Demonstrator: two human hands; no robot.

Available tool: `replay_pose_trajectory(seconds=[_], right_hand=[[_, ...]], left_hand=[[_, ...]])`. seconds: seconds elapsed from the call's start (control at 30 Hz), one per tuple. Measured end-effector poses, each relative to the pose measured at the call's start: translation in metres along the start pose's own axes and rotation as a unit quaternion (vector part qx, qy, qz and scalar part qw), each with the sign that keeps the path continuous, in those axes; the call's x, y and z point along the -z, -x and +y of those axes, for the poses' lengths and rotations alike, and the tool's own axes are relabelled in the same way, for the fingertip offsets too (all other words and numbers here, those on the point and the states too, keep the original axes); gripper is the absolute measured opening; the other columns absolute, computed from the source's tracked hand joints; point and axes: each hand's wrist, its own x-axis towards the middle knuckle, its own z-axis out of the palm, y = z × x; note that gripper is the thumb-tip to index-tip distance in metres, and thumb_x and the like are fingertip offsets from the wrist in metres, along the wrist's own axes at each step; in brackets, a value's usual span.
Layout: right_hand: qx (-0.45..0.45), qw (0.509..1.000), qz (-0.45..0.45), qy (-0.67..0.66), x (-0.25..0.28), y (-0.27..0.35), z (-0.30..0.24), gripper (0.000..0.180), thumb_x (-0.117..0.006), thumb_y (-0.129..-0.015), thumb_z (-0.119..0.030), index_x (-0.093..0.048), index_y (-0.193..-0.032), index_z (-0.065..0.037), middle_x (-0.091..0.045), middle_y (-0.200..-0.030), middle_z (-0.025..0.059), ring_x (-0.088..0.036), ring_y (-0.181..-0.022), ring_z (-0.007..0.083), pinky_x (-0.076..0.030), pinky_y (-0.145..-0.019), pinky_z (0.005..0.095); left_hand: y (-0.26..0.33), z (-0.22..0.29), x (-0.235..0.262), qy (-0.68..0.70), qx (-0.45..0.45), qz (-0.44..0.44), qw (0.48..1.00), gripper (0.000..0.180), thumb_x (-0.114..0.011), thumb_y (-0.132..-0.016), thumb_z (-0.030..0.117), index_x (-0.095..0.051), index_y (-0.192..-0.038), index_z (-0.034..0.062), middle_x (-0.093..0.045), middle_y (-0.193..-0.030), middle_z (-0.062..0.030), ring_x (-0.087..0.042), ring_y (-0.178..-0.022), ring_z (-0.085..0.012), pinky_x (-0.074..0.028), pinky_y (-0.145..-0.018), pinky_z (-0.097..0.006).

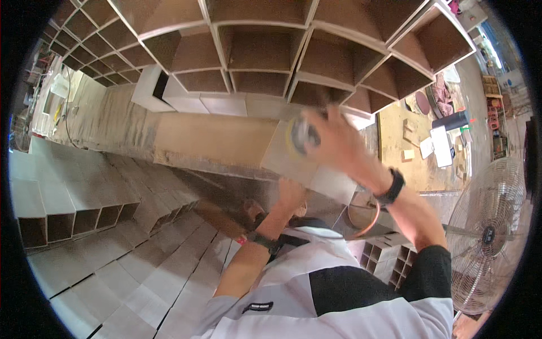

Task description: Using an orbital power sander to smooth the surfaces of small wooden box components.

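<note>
A pale open-type box [276, 150] lies on its side at the bench's near edge, its smooth flat face up. My right hand [336, 141], blurred by motion, is closed around a round palm sander [303, 136], grey with a yellowish rim, held at the right part of that face. Whether its pad touches the surface is hidden by the hand. My left hand [291, 194] grips the box's near edge, with its fingers partly out of sight. Both wrists wear dark bands.
Stacked open-fronted boxes [259, 53] rise behind the bench [209, 135]. More pale boxes [113, 271] cover the floor at left. An orange hose [370, 226] loops beside my right arm. A standing fan [488, 237] is at right, near a wooden table [395, 147] with small blocks.
</note>
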Motion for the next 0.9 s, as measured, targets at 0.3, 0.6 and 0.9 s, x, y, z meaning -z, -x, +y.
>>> replay_pose_trajectory(seconds=[0.3,0.6,0.9], right_hand=[[-0.075,0.996,0.023,-0.036,0.028,0.059,0.027,0.047,-0.069,-0.074,-0.025,-0.057,-0.119,-0.018,-0.051,-0.102,0.0219,-0.058,-0.092,0.0402,-0.053,-0.07,0.0481],[-0.061,0.996,-0.037,-0.054,0.041,0.091,0.035,0.045,-0.072,-0.072,-0.018,-0.058,-0.115,-0.016,-0.053,-0.095,0.019,-0.055,-0.098,0.0393,-0.049,-0.082,0.0424],[-0.08,0.993,-0.08,-0.028,0.043,0.117,0.028,0.04,-0.069,-0.075,-0.02,-0.057,-0.112,-0.014,-0.051,-0.096,0.0227,-0.056,-0.09,0.0413,-0.049,-0.074,0.0465]], left_hand=[[-0.01,0.017,0.026,0.038,0.019,0.096,0.994,0.049,-0.075,-0.069,0.02,-0.063,-0.114,0.0078,-0.065,-0.11,-0.0121,-0.06,-0.105,-0.0345,-0.046,-0.092,-0.042],[-0.019,0.022,0.028,0.031,0.009,0.163,0.986,0.037,-0.071,-0.074,0.02,-0.066,-0.108,0.0079,-0.066,-0.105,-0.0135,-0.062,-0.096,-0.0376,-0.048,-0.083,-0.045],[-0.021,0.035,0.041,0.032,-0.006,0.163,0.986,0.044,-0.071,-0.073,0.025,-0.065,-0.113,0.0093,-0.065,-0.107,-0.0162,-0.06,-0.099,-0.0376,-0.049,-0.085,-0.045]])
